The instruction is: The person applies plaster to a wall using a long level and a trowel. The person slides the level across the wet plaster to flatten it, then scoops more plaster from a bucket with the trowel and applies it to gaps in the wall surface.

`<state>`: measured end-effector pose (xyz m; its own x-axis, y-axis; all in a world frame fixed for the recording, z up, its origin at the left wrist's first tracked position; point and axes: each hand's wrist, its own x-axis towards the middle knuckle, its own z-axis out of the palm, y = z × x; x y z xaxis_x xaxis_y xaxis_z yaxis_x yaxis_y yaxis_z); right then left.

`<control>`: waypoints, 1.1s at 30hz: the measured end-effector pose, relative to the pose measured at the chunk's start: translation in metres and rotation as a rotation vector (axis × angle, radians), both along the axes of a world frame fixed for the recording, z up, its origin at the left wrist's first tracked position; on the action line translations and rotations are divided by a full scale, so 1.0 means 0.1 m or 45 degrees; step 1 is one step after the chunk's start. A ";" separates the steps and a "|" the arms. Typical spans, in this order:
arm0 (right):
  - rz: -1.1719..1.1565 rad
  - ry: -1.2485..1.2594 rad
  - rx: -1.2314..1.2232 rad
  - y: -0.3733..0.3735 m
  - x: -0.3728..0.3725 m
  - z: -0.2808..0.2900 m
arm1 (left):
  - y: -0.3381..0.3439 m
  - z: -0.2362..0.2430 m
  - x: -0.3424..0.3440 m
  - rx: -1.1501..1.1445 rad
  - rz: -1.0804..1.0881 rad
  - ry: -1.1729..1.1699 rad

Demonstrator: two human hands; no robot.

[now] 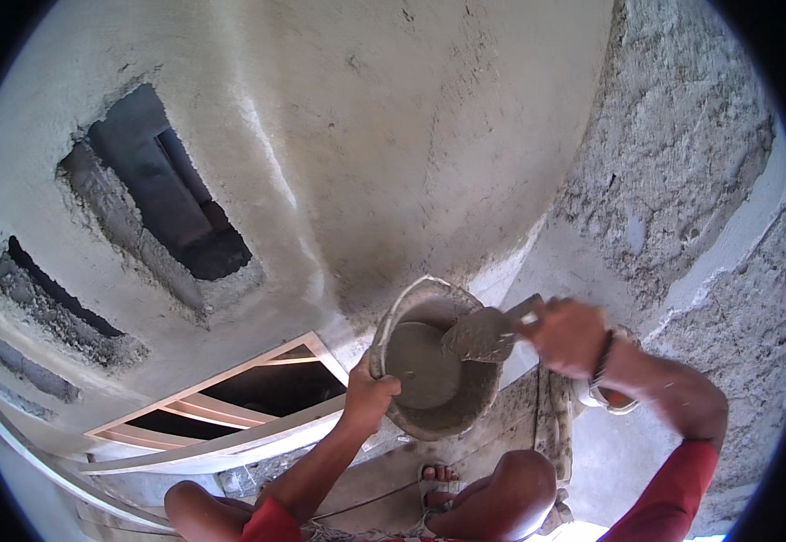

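My left hand [372, 396] is closed on the left rim of a round, cement-crusted bucket [481, 396], holding it tilted towards me. Wet grey mortar [420, 366] lies in the bottom of the bucket. My right hand [566, 338] is wrapped round the handle of a trowel [481, 335]. The grey-smeared trowel blade hangs over the right side of the bucket's mouth; whether it touches the rim I cannot tell.
A smooth plastered wall [429, 126] rises ahead, with rough-edged openings [154, 181] at left. Rough, unsmoothed plaster [673, 135] covers the right. A wooden frame [221, 411] sits low at left. Planks [501, 443] lie underfoot. Another container [626, 406] stands behind my right wrist.
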<state>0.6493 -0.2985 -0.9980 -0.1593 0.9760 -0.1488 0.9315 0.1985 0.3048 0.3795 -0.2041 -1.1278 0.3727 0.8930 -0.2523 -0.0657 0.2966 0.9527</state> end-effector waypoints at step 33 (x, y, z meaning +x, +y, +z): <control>0.482 1.021 -0.185 1.46 -0.07 1.63 | -0.16 0.62 -0.96 -0.260 0.325 -0.018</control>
<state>0.6425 -0.1522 -0.8346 -0.5757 0.8172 0.0274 0.7181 0.5214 -0.4609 0.2836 -0.2205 -1.0662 0.1484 0.8894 -0.4324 -0.1750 0.4540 0.8737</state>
